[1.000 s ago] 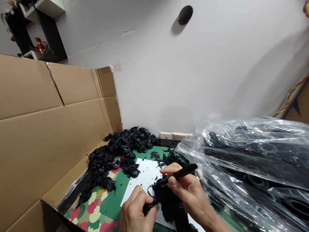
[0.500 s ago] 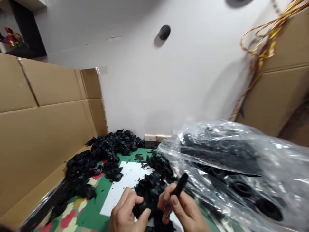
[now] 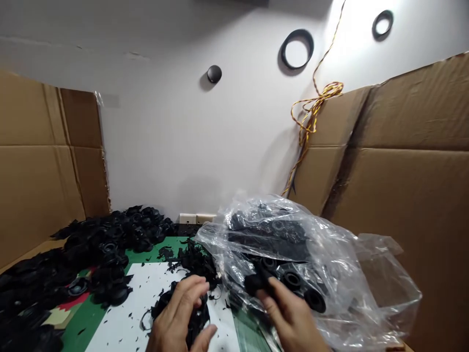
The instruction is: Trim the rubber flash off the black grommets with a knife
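Observation:
My left hand (image 3: 179,313) is over a heap of black rubber pieces (image 3: 198,318) on a white sheet (image 3: 135,283). Its thumb and fingers are apart, with nothing seen gripped between them. At the front of a clear plastic bag (image 3: 330,264), my right hand (image 3: 289,313) is closed around a slim black-handled tool (image 3: 264,276), whose tip is hidden. A dark rounded rubber piece (image 3: 252,284) shows by its fingertips; whether it is held too is unclear. Black rubber rings (image 3: 292,279) lie inside the bag.
A large pile of black rubber parts (image 3: 120,234) covers the left of the green surface (image 3: 82,320). Black scraps (image 3: 198,256) lie behind the sheet. Cardboard walls (image 3: 32,171) stand left and right. A yellow-brown twisted cord (image 3: 311,107) hangs at the right.
The view has swung right. My right hand has moved with the tool from beside my left hand to the bag. My left hand has opened from the black rubber part it gripped.

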